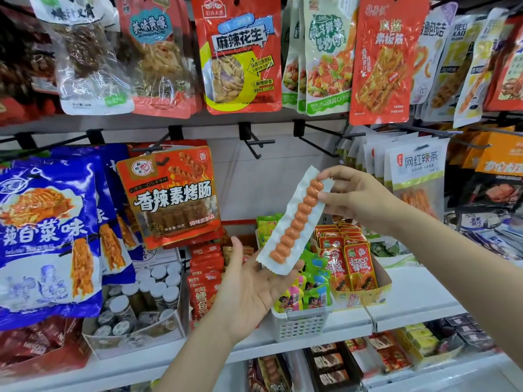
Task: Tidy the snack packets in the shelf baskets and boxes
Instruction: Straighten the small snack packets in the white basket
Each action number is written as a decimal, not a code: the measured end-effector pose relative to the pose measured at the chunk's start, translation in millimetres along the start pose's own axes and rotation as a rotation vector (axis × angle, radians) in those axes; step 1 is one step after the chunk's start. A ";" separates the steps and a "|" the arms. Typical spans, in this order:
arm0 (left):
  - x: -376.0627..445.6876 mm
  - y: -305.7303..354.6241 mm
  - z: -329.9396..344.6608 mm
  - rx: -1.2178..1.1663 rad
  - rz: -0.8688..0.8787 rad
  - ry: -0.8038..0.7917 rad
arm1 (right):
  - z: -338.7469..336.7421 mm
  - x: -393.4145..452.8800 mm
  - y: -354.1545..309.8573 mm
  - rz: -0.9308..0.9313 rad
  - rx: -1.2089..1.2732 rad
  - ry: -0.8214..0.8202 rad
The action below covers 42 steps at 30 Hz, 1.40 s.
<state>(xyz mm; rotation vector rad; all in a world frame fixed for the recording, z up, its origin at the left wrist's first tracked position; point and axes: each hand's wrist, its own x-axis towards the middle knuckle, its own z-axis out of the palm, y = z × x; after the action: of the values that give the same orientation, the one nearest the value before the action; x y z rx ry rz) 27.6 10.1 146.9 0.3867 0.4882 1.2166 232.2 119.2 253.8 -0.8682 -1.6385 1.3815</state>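
A long clear packet with a twisted orange sausage stick (295,222) is held up in front of the shelf, tilted. My right hand (359,199) pinches its top end between thumb and fingers. My left hand (252,287) lies palm up under its bottom end, fingers straight, and the packet's lower edge rests on them. Below sits a white perforated basket (300,323) with green and colourful small packets. Beside it a yellow cardboard box (365,295) holds upright red-orange packets.
Hanging snack bags fill the pegs above and at both sides; two black pegs (254,142) in the middle hang bare. A clear box of small jars (141,292) and red packet stacks (203,278) stand at left. More boxes line the lower shelf (396,355).
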 end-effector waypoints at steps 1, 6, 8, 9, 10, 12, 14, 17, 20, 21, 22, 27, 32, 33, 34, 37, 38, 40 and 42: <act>-1.0 1.3 0.2 -0.079 -0.078 -0.011 | -0.6 -0.9 0.1 -0.009 0.042 -0.030; -3.6 2.1 1.2 -0.119 -0.117 -0.044 | -1.1 -5.0 1.3 -0.056 0.174 -0.103; -1.6 1.3 -4.9 0.104 0.011 0.014 | -5.0 -3.3 1.4 -0.026 0.230 -0.124; -0.1 0.1 -7.0 0.273 0.110 0.080 | -7.3 -1.5 1.1 0.014 0.242 -0.123; 1.9 -1.2 -9.4 0.437 0.209 0.145 | -8.8 0.3 0.8 0.064 0.244 -0.114; 6.3 -3.1 -15.3 0.655 0.387 0.250 | -9.9 3.0 0.2 0.138 0.165 -0.078; 9.8 -2.2 -20.2 0.789 0.518 0.285 | -10.0 4.6 1.2 0.106 -0.090 -0.066; 15.0 -1.2 -26.0 0.845 0.575 0.240 | -7.7 6.6 5.0 0.020 -0.411 -0.050; 24.2 -1.1 -31.1 0.858 0.617 0.211 | -6.2 10.9 8.4 -0.032 -0.548 0.002; 28.7 0.2 -33.4 0.865 0.634 0.210 | -6.7 12.1 9.2 -0.052 -0.598 0.038; 34.5 2.5 -36.3 0.879 0.644 0.218 | -7.8 13.5 10.2 -0.080 -0.638 0.096; 65.2 23.4 -63.0 1.360 0.540 0.459 | -18.6 22.8 20.2 -0.246 -0.787 0.425; 87.8 28.7 -71.1 1.698 0.454 0.347 | -24.8 32.2 42.6 -0.284 -0.903 0.494; 92.6 28.2 -70.5 1.733 0.431 0.303 | -24.9 34.1 46.5 -0.279 -0.904 0.495; 97.6 27.3 -69.8 1.749 0.413 0.267 | -24.6 35.9 49.7 -0.281 -0.906 0.497; 110.1 23.8 -66.7 1.728 0.391 0.220 | -22.7 40.1 57.1 -0.285 -0.888 0.501; 114.1 22.9 -65.7 1.719 0.387 0.216 | -22.1 41.4 58.5 -0.276 -0.878 0.498; 119.6 22.1 -64.7 1.724 0.404 0.226 | -21.7 43.9 59.6 -0.261 -0.870 0.493; 121.1 21.7 -65.8 1.732 0.426 0.247 | -21.6 45.8 59.1 -0.246 -0.857 0.488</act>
<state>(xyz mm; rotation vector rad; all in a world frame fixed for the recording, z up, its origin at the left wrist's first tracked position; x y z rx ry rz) 6.5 133.6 85.5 1.8733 1.6985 0.9473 231.8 178.9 203.9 -1.2918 -1.8415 0.2100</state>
